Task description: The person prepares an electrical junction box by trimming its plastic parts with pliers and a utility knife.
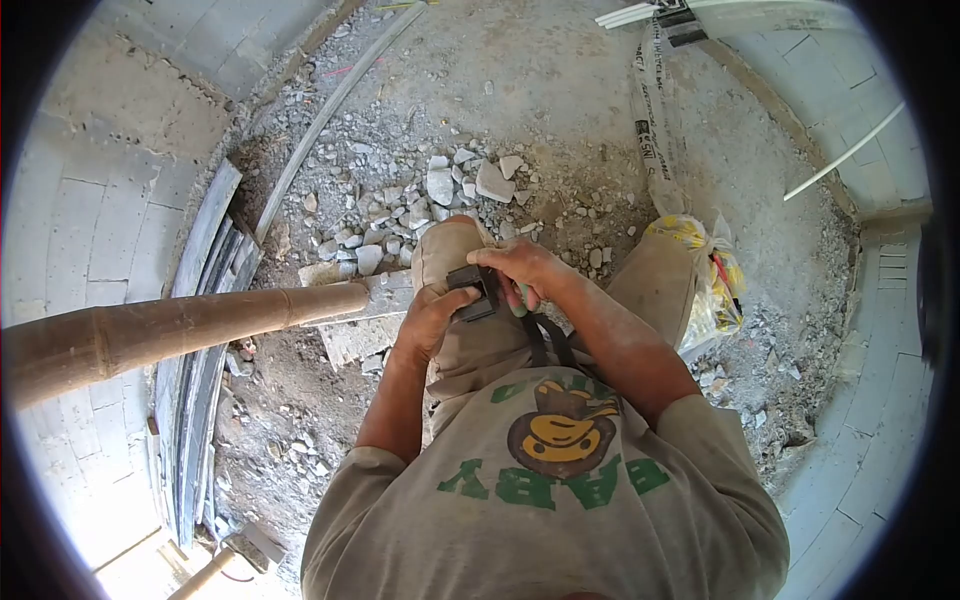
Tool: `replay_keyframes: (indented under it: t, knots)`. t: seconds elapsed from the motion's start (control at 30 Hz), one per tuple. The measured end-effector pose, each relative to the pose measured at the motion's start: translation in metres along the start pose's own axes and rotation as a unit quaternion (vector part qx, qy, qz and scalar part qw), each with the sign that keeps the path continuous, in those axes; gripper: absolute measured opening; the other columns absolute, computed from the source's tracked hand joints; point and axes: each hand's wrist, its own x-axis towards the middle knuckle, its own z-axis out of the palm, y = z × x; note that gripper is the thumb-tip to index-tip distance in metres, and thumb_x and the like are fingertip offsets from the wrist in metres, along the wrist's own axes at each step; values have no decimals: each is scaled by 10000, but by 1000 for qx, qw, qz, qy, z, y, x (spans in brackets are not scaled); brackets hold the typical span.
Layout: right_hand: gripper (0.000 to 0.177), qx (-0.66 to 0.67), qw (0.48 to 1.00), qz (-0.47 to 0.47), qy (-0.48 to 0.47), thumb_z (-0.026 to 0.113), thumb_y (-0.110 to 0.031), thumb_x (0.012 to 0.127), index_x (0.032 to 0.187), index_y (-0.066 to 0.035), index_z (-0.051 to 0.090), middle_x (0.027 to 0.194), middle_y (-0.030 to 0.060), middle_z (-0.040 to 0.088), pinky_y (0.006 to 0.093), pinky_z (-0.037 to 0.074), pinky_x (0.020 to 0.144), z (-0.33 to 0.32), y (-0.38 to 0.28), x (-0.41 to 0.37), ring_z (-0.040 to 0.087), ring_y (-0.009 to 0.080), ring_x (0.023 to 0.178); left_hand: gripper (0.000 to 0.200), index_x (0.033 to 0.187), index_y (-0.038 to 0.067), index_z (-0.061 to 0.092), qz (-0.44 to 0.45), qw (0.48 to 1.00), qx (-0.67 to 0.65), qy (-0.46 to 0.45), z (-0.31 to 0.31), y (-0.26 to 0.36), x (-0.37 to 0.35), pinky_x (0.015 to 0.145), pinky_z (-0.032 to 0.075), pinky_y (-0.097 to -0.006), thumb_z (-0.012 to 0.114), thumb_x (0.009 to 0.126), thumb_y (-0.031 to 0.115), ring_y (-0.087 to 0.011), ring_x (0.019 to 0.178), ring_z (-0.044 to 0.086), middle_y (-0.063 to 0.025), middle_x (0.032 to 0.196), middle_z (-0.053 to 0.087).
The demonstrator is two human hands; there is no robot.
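Note:
A black, boxy object (474, 292) with a recessed middle is held over my thigh; its exact kind does not show. My left hand (430, 318) is closed on its left side, the thumb lying across it. From the upper right, my right hand (522, 266) pinches its top edge with thumb and forefinger. The other fingers of that hand curl inward, and a small greenish item (521, 297) shows among them. Dark straps (550, 338) lie on my lap just below. My legs, in dusty tan trousers (445, 255), are bent beneath both hands.
Broken rubble (440, 187) covers the ground ahead. A thick wooden pole (190, 318) reaches in from the left, over a pale board (385, 297). Long dark strips (205, 330) lean along the left wall. A plastic bag (715, 270) sits right of my knee; a hammer (250, 548) lies lower left.

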Motion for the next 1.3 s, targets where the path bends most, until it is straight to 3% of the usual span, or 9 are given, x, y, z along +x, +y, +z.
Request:
replay_keyframes:
  t: [0.3, 0.6, 0.67, 1.1, 1.17, 1.3]
  knots:
    - [615, -13, 1000, 13, 10, 623, -568, 814, 763, 44, 660, 499, 162, 571, 387, 446, 282, 1, 7, 9, 567, 263, 364, 330, 1143, -32, 624, 7, 997, -70, -4, 11, -1, 0, 923, 457, -318, 649, 845, 110, -172, 969, 629, -81, 1049, 675]
    - [597, -18, 999, 27, -4, 646, -554, 804, 818, 42, 657, 512, 154, 580, 415, 460, 307, -4, -6, 6, 589, 259, 399, 378, 1164, -1, 624, 7, 999, -49, 9, 14, 8, -4, 914, 443, -316, 696, 844, 185, -161, 980, 608, -67, 1056, 666]
    - [593, -13, 1000, 16, -4, 649, -549, 803, 820, 43, 656, 515, 155, 581, 419, 461, 309, -2, -7, 4, 592, 258, 404, 394, 1172, -8, 619, -6, 1000, 27, 5, 10, 7, -2, 915, 437, -313, 697, 854, 212, -158, 985, 600, -64, 1061, 664]
    - [614, -14, 999, 34, 6, 638, -580, 802, 842, 32, 661, 522, 160, 577, 405, 445, 297, -6, 0, 15, 583, 265, 401, 375, 1174, -15, 617, -1, 999, -49, -19, 13, 9, 4, 926, 433, -313, 708, 847, 144, -167, 986, 604, -58, 1056, 664]
    - [617, -24, 998, 52, 0, 638, -583, 801, 844, 32, 662, 527, 157, 579, 401, 442, 293, -6, 0, 15, 584, 264, 402, 333, 1122, -2, 642, 0, 998, -66, 3, 18, 15, -1, 843, 455, -281, 711, 842, 164, -134, 910, 602, -45, 1003, 661]
    - [617, -16, 999, 39, 4, 650, -583, 791, 838, 33, 661, 536, 158, 585, 399, 444, 291, -3, 0, 16, 591, 260, 407, 333, 1127, -12, 639, -9, 998, -58, 30, 16, 15, -8, 836, 460, -277, 681, 864, 189, -130, 906, 599, -45, 1009, 661]
